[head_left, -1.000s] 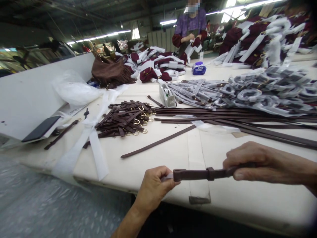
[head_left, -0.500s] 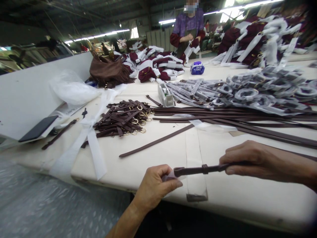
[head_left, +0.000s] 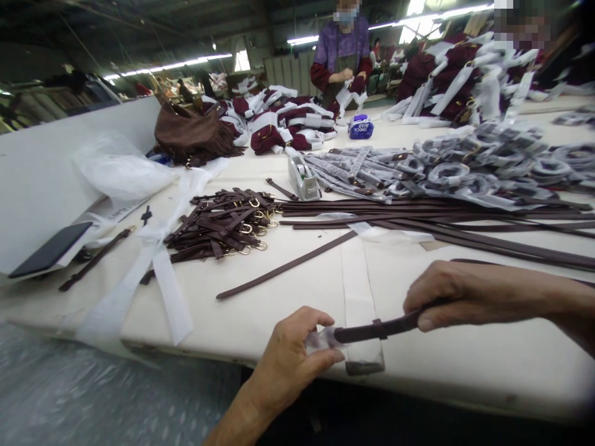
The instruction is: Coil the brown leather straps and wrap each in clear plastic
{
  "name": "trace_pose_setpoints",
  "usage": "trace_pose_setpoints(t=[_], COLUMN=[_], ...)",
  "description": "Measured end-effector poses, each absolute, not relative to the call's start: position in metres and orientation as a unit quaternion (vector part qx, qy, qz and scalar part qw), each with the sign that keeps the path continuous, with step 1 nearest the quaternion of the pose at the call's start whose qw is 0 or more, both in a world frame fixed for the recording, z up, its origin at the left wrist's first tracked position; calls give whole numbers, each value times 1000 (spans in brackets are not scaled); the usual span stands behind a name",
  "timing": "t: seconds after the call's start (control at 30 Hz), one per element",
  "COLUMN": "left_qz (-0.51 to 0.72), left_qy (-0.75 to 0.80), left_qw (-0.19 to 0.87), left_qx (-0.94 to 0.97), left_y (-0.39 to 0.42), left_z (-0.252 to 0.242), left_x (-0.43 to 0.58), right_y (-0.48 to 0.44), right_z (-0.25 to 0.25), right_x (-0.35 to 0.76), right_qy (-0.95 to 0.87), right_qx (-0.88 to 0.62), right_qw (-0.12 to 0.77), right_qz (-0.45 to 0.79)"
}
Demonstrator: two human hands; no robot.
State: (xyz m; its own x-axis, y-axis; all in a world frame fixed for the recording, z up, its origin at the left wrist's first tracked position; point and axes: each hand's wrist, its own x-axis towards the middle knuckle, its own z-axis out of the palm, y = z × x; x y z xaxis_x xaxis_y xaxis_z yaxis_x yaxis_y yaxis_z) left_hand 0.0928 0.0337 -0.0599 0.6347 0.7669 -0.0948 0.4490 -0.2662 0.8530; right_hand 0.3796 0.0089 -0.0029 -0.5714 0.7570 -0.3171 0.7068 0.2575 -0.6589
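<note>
Near the table's front edge, my right hand (head_left: 458,297) is closed round a dark brown leather strap (head_left: 357,334). The strap points left and has a keeper loop part-way along. Its left end meets a piece of translucent plastic film (head_left: 320,341). My left hand (head_left: 297,350) grips that film between thumb and fingers, curved round the strap's tip. How far the tip lies inside the film I cannot tell. Beyond my hands, a single loose strap (head_left: 283,266) lies slantwise on the table. A pile of short straps with gold buckles (head_left: 218,223) is to its left.
Long brown straps (head_left: 465,229) stretch across to the right. Behind them are wrapped straps (head_left: 488,164) and a tape dispenser (head_left: 304,179). White film strips (head_left: 171,291) and a dark flat device (head_left: 51,248) lie left. A brown bag (head_left: 190,133) sits farther back. A co-worker (head_left: 341,56) stands across the table.
The strap's end has come against the film in my left hand, and the strap now bends slightly. My left hand's fingers are spread wider round it. The view has shifted a little to the right.
</note>
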Motion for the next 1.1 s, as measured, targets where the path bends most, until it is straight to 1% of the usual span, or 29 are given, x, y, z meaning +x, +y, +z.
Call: trace_pose_setpoints(t=[0.07, 0.1, 0.17, 0.27, 0.4, 0.5, 0.6, 0.73, 0.87, 1.1], left_qz=[166, 165, 167, 148, 120, 144, 180, 226, 260, 331], left_qy=[359, 348, 343, 375, 382, 366, 391, 410, 359, 340], left_qw=[454, 452, 445, 437, 462, 491, 492, 448, 361, 254], left_qx=[798, 805, 811, 804, 792, 777, 756, 762, 821, 843], left_y=[33, 33, 33, 35, 36, 36, 35, 34, 34, 30], left_z=[-62, -62, -64, -64, -59, -56, -56, -56, -48, -40], left_x=[95, 96, 95, 89, 78, 73, 70, 68, 69, 76], right_y=[18, 22, 28, 30, 28, 27, 27, 28, 32, 39], right_z=[-1, 0, 1, 0, 0, 0, 1, 3, 7, 9], right_x=[372, 367, 358, 349, 346, 346, 346, 343, 331, 302], right_qy=[-793, -795, -808, -821, -827, -830, -833, -837, -849, -869], right_qx=[-423, -410, -407, -416, -423, -419, -416, -408, -386, -364], right_qw=[-20, -31, -27, -32, -32, -34, -27, -23, -15, 48], right_qz=[439, 445, 425, 389, 370, 366, 363, 364, 362, 331])
